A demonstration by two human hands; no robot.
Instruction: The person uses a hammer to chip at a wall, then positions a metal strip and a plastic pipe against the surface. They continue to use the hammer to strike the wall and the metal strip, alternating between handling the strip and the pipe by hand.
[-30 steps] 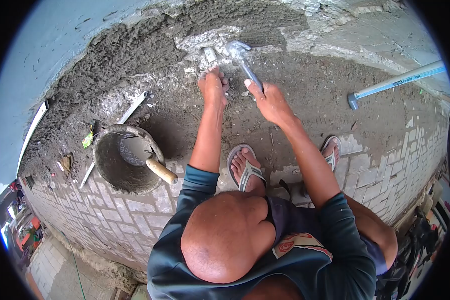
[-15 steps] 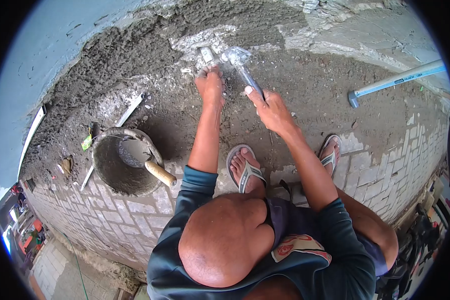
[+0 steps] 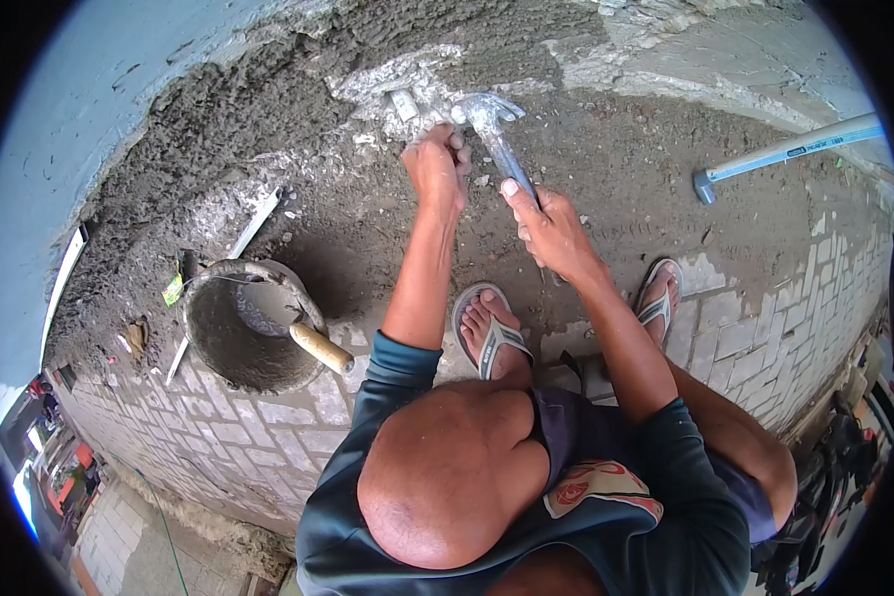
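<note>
1. Two hands meet low against the wall point(image 3: 119, 89). My right hand point(image 3: 551, 233) is closed round the handle of the hammer point(image 3: 497, 129), and the hammer's head sits just beside a chipped pale patch point(image 3: 387, 74).
2. My left hand point(image 3: 437, 164) is fisted right under that patch. A pale bar point(image 3: 404, 104) pokes out above it, probably a chisel, though it is too small in this view for me to say the fist grips it.
3. I'd judge short, square blows best here. The hammer's head is very near the left knuckles, so a small swing leaves less room to miss.
4. The right thumb lies along the handle; wrapping it round should steady the head.
5. Chips could fly back at the foot point(image 3: 492, 333) in its open sandal, near the work.
6. The bucket point(image 3: 238, 266), with a trowel point(image 3: 320, 346) in it, stands well apart to the left, out of the swing.
</note>
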